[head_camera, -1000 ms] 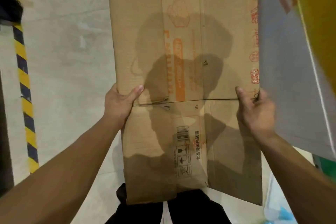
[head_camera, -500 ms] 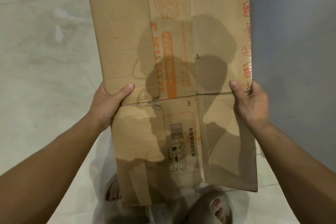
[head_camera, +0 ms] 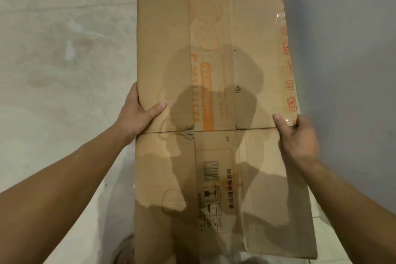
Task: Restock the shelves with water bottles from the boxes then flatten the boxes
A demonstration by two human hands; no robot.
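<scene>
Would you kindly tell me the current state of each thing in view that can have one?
cardboard box: flattened, flaps spread out flat, held by its two side edges.
left hand: grips the box's left edge, thumb on top.
right hand: grips the box's right edge, thumb on top.
</scene>
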